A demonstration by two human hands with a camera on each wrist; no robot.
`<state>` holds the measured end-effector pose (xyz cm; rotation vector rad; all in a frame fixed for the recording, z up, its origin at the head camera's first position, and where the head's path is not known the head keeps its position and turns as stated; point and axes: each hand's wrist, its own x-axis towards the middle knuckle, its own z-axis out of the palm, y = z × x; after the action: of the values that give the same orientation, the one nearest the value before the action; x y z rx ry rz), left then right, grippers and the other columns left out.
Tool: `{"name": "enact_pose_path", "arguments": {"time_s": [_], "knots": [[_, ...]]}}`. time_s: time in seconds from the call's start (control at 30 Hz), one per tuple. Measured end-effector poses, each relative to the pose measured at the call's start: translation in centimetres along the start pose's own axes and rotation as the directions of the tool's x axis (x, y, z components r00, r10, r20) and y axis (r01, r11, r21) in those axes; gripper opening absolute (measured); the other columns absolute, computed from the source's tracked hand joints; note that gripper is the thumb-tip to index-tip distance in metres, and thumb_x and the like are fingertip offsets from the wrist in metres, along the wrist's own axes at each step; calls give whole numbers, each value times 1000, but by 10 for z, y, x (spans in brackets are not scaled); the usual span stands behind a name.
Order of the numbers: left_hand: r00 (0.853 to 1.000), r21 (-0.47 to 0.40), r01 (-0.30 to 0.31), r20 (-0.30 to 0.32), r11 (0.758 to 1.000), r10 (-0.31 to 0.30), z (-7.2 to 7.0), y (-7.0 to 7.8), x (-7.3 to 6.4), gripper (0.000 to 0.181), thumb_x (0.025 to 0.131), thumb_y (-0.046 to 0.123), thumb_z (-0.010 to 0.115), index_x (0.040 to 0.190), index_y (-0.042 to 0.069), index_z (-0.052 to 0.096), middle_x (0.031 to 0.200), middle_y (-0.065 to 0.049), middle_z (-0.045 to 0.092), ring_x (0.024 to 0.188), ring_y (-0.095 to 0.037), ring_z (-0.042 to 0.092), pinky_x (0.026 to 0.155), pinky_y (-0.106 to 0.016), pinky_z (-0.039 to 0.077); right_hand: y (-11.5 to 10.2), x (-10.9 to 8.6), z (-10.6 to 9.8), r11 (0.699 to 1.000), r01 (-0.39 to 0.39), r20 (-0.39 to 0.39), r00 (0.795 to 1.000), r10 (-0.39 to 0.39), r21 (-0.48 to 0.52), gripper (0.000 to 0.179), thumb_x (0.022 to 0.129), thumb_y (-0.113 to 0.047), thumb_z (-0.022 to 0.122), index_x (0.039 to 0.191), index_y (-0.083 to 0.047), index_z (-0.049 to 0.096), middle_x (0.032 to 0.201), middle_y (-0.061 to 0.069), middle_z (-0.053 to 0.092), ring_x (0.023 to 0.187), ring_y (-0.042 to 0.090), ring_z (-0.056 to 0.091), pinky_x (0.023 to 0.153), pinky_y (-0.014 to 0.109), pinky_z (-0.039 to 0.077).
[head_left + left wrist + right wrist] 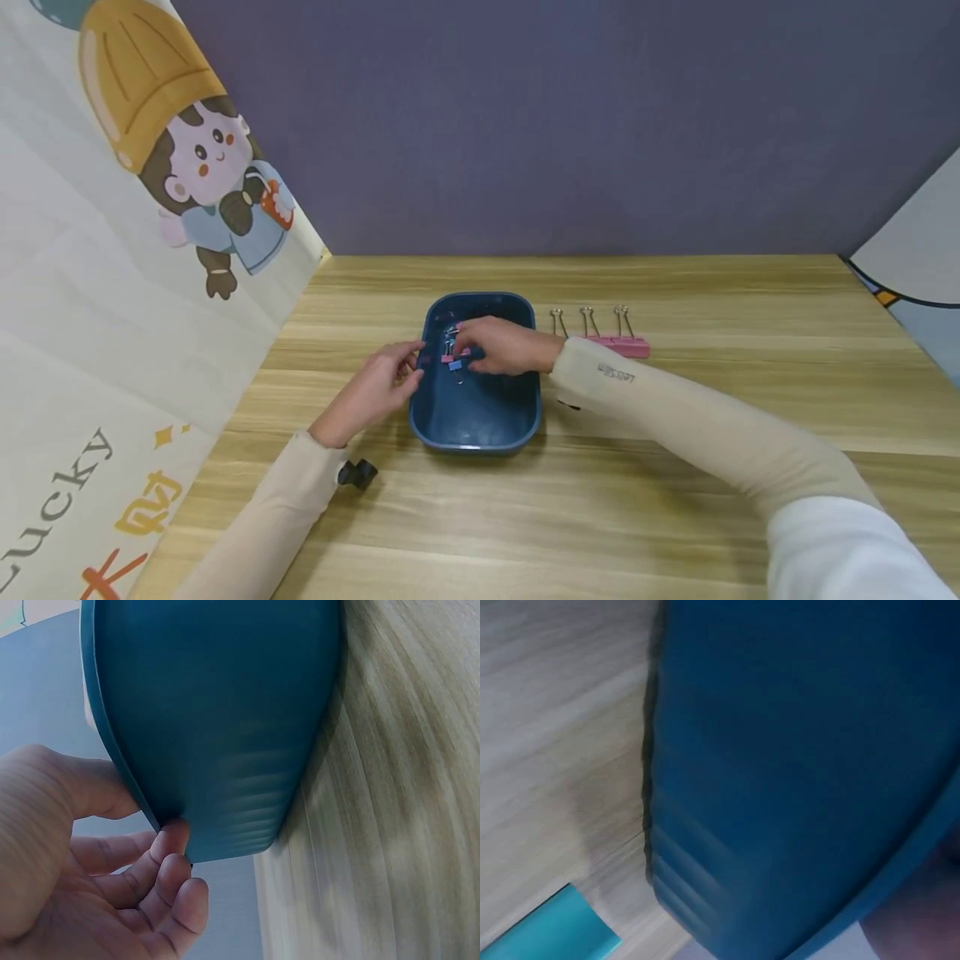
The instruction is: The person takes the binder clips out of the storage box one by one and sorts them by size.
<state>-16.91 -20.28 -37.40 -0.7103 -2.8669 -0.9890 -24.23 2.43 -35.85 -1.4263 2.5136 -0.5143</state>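
A deep blue plastic basin sits on the wooden table with several small binder clips inside, among them a blue one and a pink one. My left hand pinches the basin's left rim; in the left wrist view the thumb goes behind the rim and fingertips meet the outer wall. My right hand reaches over the right side into the basin, bent fingers down among the clips. A pink bit shows between its thumb and fingers; whether they grip it I cannot tell. The right wrist view shows mostly outer wall.
Large pink binder clips with upright silver handles stand in a row right of the basin, partly behind my right sleeve. A flat-sided teal thing lies near the basin in the right wrist view. A dark panel closes off the back.
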Motion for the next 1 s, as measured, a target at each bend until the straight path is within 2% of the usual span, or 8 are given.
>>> {"name": "enact_pose_path", "arguments": {"time_s": [0.1, 0.13, 0.33, 0.57, 0.83, 1.0], "knots": [[1000, -4, -3, -2, 1000, 3, 0, 0, 1, 39, 89, 4, 60, 125, -8, 53, 85, -3, 55, 76, -16, 52, 63, -28, 49, -1, 4, 1, 999, 3, 64, 998, 1, -50, 31, 85, -9, 70, 115, -9, 67, 117, 4, 62, 127, 25, 44, 103, 35, 34], [1000, -5, -3, -3, 1000, 3, 0, 0, 1, 39, 89, 3, 60, 125, -9, 53, 85, -3, 55, 76, -16, 52, 63, -28, 49, -1, 4, 1, 998, 6, 83, 997, -2, -59, 31, 85, -9, 70, 115, -9, 67, 118, 4, 62, 127, 25, 44, 103, 34, 34], [1000, -11, -3, -6, 1000, 3, 0, 0, 2, 39, 89, 2, 61, 125, -10, 53, 85, -3, 55, 75, -16, 53, 63, -28, 48, -4, 9, 3, 994, 67, 155, 986, -54, -83, 30, 83, -4, 69, 113, -3, 67, 112, 7, 63, 106, 19, 57, 95, 30, 42], [1000, -13, -5, -1, 1000, 5, 1, 0, 2, 39, 89, 3, 61, 125, -9, 53, 86, -4, 55, 76, -16, 52, 64, -28, 48, -7, 13, 6, 993, 53, 183, 983, -33, -108, 30, 83, -5, 69, 113, -4, 68, 112, 7, 62, 105, 18, 57, 94, 29, 42], [1000, -10, 15, -7, 1000, -15, 1, 2, 1, 39, 89, 3, 61, 125, -9, 53, 86, -4, 55, 76, -16, 52, 63, -28, 49, -14, 5, 7, 991, -26, 229, 972, 56, -134, 32, 83, -4, 65, 115, -7, 69, 110, 6, 61, 97, 17, 57, 91, 31, 44], [999, -9, 37, -5, 999, -37, 1, 2, 1, 40, 89, 4, 61, 126, -8, 53, 86, -4, 55, 76, -17, 52, 63, -28, 49, -21, -1, 4, 981, -135, 271, 948, 169, -141, 27, 86, -10, 66, 113, -9, 69, 106, 4, 66, 92, 12, 59, 84, 28, 48]]}}
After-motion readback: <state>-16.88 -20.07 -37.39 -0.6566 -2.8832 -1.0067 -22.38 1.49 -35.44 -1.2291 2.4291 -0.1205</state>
